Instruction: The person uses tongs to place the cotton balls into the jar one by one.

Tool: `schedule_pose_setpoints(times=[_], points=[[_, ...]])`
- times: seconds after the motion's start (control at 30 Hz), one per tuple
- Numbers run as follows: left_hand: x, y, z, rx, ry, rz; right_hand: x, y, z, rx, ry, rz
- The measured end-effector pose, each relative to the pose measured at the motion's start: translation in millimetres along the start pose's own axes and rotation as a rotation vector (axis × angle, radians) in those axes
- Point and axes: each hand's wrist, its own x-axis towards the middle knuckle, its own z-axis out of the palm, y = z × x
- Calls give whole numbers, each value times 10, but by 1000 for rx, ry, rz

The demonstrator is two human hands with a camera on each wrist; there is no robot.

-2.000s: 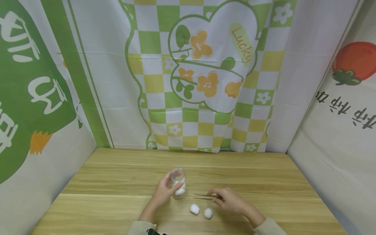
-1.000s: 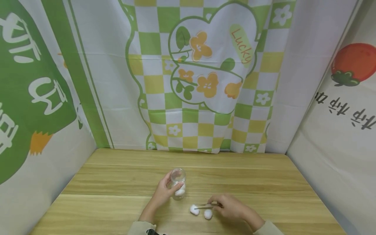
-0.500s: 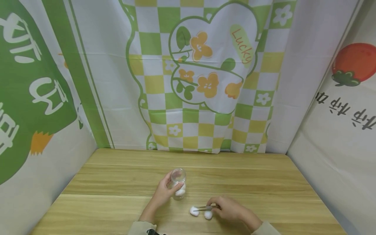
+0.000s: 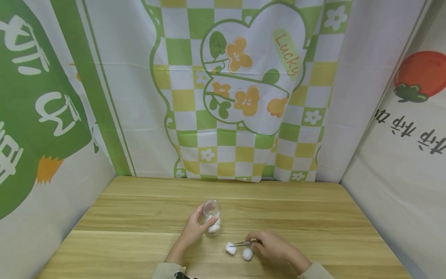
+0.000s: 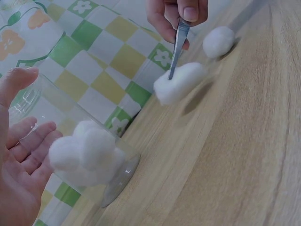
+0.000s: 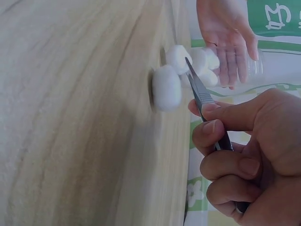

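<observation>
My left hand (image 4: 192, 229) grips a clear jar (image 4: 211, 209), thumb on the near side and fingers behind it. Several cotton balls (image 5: 89, 153) sit in the bottom of the jar, whose mouth is uncovered. With thumb and fingers, my right hand (image 4: 275, 248) pinches a pair of metal tweezers (image 6: 202, 94). The tweezers' tips are pressed together on a cotton ball (image 5: 178, 84), which shows a shadow on the table below it in the left wrist view. A second cotton ball (image 4: 247, 254) lies on the table just right of it, below the tweezers.
Both hands work over the near part of a wood-grain table (image 4: 150, 201). A green and yellow checked curtain (image 4: 226, 135) hangs behind its back edge. Printed cloths flank it, including one with a tomato-like picture (image 4: 419, 75) at the right.
My right hand has brought the tweezers down and nearer me onto the left cotton ball, and their tips have closed on it. The left hand and jar stay in place.
</observation>
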Motion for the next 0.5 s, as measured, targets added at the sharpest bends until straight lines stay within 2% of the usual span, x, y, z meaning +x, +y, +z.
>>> schedule_pose_setpoints(times=[0.5], points=[[6, -20, -14, 21, -13, -29, 11, 6, -70, -24, 30, -74]])
